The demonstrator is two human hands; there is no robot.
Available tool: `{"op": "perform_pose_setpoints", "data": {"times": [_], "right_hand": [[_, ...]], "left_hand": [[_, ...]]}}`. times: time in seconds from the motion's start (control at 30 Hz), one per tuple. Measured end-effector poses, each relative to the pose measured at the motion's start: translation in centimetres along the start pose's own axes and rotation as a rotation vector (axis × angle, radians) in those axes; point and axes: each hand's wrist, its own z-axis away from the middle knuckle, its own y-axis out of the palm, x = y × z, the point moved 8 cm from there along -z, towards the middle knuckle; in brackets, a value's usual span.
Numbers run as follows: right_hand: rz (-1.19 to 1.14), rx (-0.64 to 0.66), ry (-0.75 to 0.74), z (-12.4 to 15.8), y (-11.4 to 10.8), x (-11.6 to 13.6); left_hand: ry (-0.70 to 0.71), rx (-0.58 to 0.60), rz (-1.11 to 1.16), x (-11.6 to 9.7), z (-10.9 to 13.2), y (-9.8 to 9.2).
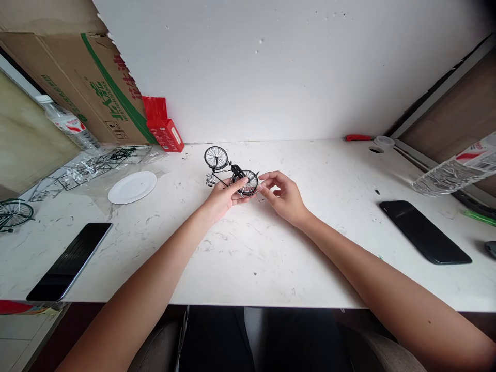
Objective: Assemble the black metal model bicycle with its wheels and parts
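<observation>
A small black model bicycle [221, 170] is tilted over the middle of the white table, one wheel pointing to the upper left and the other to the lower right. My left hand [225, 200] grips it near the lower-right wheel, with the thumb across the wheel and the fingers underneath. Just right of that wheel is my right hand [282, 195], its thumb and fingertips close together beside the wheel's edge. Whether anything small is between those fingertips cannot be made out.
On the left are a white paper plate [133, 187], plastic part frames [91, 168], a phone [70, 261], a green model bicycle [15, 213] and a bottle [70, 124]. A red box [169, 135] stands behind. To the right lie a black phone [425, 231] and a bottle [455, 168].
</observation>
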Motion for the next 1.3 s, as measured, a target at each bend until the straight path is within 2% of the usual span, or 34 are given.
{"op": "perform_pose_setpoints", "data": {"times": [0.57,0.73,1.07,1.3], "right_hand": [[-0.022,-0.041,0.086,0.2,0.1,0.0],[-0.001,0.031,0.116,0.2,0.7,-0.5],[-0.006,0.074,0.163,0.4,0.9,-0.8],[-0.037,0.099,0.139,0.4,1.3,-0.6]], "left_hand": [[0.043,-0.017,-0.068,0.2,0.0,0.1],[0.055,-0.025,-0.100,0.1,0.2,0.2],[0.060,-0.025,-0.080,0.3,0.2,0.1],[0.080,-0.018,-0.104,0.3,0.2,0.3]]}}
